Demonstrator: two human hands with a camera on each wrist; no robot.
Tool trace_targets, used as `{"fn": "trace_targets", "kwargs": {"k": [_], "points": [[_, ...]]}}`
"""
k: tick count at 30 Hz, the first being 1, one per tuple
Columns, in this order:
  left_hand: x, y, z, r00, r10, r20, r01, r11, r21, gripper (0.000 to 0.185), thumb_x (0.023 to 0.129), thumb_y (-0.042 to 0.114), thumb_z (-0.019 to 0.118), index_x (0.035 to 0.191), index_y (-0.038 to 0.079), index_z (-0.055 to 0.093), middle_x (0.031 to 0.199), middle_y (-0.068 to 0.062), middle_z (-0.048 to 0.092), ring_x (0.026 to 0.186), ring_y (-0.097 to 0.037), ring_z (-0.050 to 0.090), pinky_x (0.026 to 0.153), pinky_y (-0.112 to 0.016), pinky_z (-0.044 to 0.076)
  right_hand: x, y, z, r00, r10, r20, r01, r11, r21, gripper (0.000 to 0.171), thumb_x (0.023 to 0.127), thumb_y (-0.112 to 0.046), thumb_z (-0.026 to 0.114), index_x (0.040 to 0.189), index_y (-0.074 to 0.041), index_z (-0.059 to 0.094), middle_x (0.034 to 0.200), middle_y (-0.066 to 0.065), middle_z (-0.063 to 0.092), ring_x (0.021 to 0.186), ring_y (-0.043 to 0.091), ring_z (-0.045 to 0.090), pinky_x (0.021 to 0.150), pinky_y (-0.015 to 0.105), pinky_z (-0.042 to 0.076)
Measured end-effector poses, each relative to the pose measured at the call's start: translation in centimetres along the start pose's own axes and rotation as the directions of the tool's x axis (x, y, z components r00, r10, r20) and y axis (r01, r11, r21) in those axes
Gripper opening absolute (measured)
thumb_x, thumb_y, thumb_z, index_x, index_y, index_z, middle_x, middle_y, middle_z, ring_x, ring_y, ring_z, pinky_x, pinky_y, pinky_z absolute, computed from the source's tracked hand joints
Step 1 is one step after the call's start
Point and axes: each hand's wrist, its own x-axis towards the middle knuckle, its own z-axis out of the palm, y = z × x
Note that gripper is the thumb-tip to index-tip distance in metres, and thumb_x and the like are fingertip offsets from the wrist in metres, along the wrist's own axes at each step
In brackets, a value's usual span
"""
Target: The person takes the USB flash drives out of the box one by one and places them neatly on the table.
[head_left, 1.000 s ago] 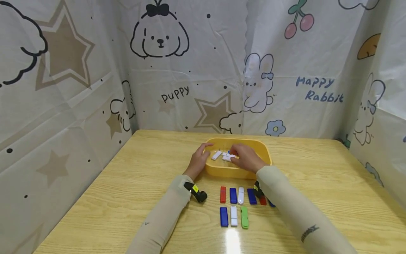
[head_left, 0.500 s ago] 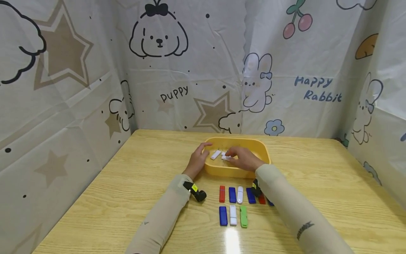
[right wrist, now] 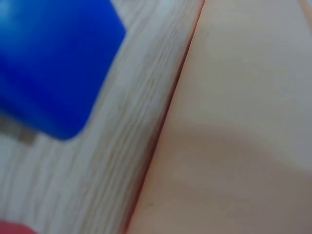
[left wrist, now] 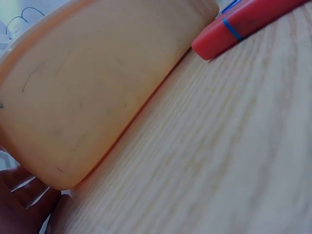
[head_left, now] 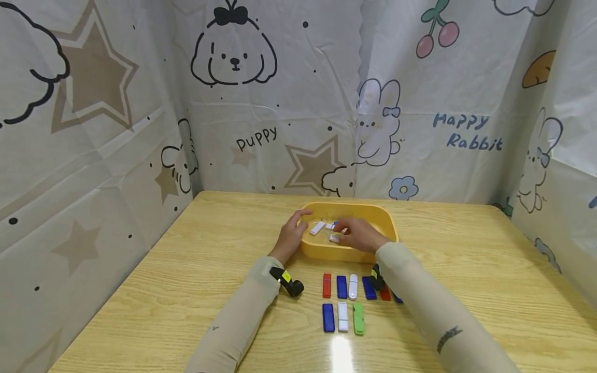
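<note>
A: Where's the right hand?
B: Inside the yellow tray, near its middle. Fingers curled, pinching a small white USB stick at the tips. Stick sits low over the tray floor; can't tell if it touches.

A: Left hand?
B: On the tray's left rim, thumb along the outer wall, fingers curled over the edge, gripping it. The left wrist view shows just the tray's outer wall on the wooden table and a bit of palm.

A: What else is in the tray?
B: Another white stick lying tilted, just left of the pinched one. A further small piece between them, white with some blue; too small to tell more.

A: On the table?
B: Two rows in front of the tray, between the forearms. Back row: red stick, blue stick, white stick, another blue, then more partly hidden by the right sleeve. Front row: blue, white, green, side by side, apart from each other.

A: Right wrist view?
B: Blurred: a blue stick close up on the table, tray wall beside it.
</note>
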Motion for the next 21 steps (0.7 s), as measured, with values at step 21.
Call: {"fn": "trace_targets", "kwargs": {"k": [21], "points": [[-0.19, 0.24, -0.09, 1.0, -0.004, 0.002, 0.004, 1.0, 0.001, 0.036, 0.096, 0.013, 0.044, 0.13, 0.015, 0.055, 0.144, -0.007, 0.047, 0.118, -0.023, 0.049, 0.09, -0.039, 0.046, 0.28, 0.28, 0.06, 0.97, 0.226, 0.092, -0.234, 0.969, 0.084, 0.021, 0.085, -0.017, 0.073, 0.103, -0.008, 0.067, 0.101, 0.007, 0.063, 0.087, 0.022, 0.054, 0.074, 0.032, 0.044]]}}
